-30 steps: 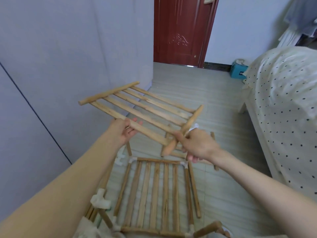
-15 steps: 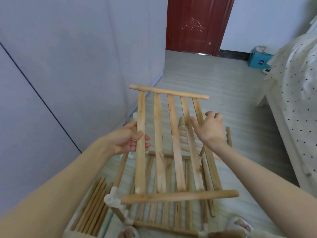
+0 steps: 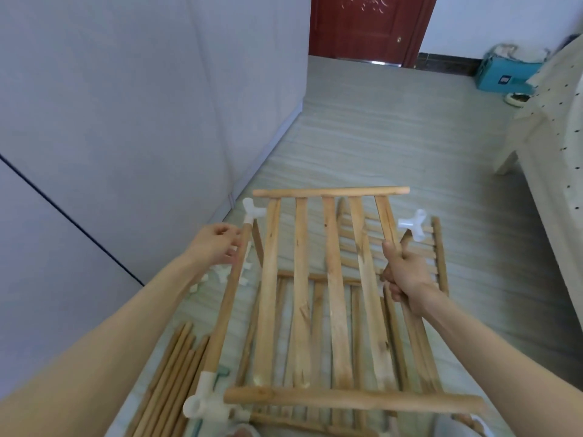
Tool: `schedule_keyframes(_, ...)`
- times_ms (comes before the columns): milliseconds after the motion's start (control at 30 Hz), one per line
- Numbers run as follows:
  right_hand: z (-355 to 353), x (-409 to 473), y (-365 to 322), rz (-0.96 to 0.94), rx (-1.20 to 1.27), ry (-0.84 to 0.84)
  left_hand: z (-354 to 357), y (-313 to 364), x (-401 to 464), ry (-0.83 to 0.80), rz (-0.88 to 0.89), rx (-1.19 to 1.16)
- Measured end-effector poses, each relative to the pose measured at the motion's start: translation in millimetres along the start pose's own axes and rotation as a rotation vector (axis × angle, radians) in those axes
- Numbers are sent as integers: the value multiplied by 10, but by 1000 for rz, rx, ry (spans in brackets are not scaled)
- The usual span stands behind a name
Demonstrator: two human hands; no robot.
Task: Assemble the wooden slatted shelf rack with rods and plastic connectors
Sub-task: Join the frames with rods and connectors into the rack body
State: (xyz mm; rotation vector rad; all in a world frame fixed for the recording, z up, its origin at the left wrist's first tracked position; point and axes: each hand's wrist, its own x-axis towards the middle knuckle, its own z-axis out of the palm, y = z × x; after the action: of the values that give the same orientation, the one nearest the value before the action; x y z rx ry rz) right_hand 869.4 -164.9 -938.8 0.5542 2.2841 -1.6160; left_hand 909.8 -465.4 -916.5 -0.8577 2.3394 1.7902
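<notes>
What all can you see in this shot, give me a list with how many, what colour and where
slatted panel: one, light wood, five slats between two round rails, held up in the centre
upright rod: one, light wood, left of the panel, white connector at each end
top connectors: two, white plastic, one on the left rod, one at the right
bottom connector: one, white, lower left by the near rail
loose connectors: a few, white, on the floor; count unclear
spare rods: a bundle, wood, floor at lower left
second slatted panel: one, wood, on the floor behind
door: one, dark red, far wall
box: one, teal, by the bed
bed cover: one, cream with dark dots, right
left hand: at the left rod
right hand: grips the right side
</notes>
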Motion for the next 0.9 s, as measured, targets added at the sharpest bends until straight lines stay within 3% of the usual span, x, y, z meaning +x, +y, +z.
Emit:
schedule_keyframes(100, -85, 70, 71, 35, -56, 23, 18, -98, 285, 132, 47, 36)
schedule_keyframes(233, -158, 120, 103, 67, -69, 31, 196, -166, 458, 85, -3, 12)
schedule_keyframes(500, -235, 93, 139, 84, -87, 59, 379, -147, 760, 84, 170, 13)
schedule_keyframes(900, -238, 76, 190, 88, -108, 37, 454, -190, 914, 156, 169, -66)
